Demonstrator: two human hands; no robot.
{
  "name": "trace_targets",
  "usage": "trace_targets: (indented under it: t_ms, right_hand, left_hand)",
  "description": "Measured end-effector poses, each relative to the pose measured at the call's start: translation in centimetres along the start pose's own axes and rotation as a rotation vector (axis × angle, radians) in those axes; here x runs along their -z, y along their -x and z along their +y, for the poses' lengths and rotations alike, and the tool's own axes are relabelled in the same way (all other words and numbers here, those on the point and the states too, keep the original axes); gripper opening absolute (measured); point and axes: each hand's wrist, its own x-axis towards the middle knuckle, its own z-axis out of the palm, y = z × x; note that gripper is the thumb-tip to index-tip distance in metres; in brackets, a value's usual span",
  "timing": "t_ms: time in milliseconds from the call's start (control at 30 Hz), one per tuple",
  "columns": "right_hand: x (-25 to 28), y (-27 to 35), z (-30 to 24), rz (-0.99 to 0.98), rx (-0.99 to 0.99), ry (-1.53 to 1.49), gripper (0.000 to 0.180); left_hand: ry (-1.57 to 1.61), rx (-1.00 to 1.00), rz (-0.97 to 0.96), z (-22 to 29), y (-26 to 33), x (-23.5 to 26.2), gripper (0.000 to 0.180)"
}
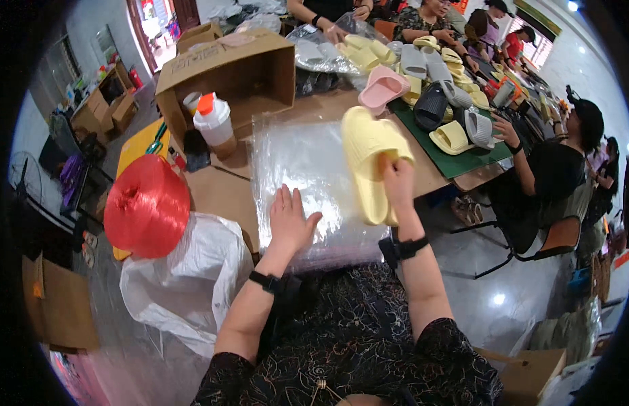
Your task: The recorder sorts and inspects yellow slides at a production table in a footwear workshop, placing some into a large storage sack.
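Observation:
My right hand (400,186) is closed on a pair of pale yellow slippers (363,159), gripping them near their straps. They are held up over the right side of a stack of clear plastic bags (297,152); the two slippers overlap, so one is partly hidden. Flat on the lower left part of the stack lies my left hand (292,223), its fingers stretched out and nothing in it. Glare from the lights shows on the top bag.
Left of the bags are a white bottle with an orange cap (213,122), an open cardboard box (243,78) and a red twine roll (146,206) above a white sack (172,284). Slippers cover a green board (419,139) at right. A seated co-worker (561,162) reaches there; others work behind.

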Motion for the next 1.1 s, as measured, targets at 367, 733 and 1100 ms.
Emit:
trace_targets:
  t_ms: [367, 733, 1100]
  right_hand:
    - [11.1, 12.8, 6.8, 0.200, -0.159, -0.500, 0.023]
    - [11.0, 14.9, 4.5, 0.132, -0.051, -0.455, 0.021]
    - [9.9, 15.7, -0.3, -0.101, 0.196, -0.258, 0.033]
  left_hand:
    - [0.274, -0.217, -0.195, -0.6, -0.3, 4.3, 0.066]
    - [0.563, 0.219, -0.055, 1.2, -0.4, 5.0, 0.032]
    - [0.692, 0.228, 0.024, 1.1, -1.0, 3.9, 0.022]
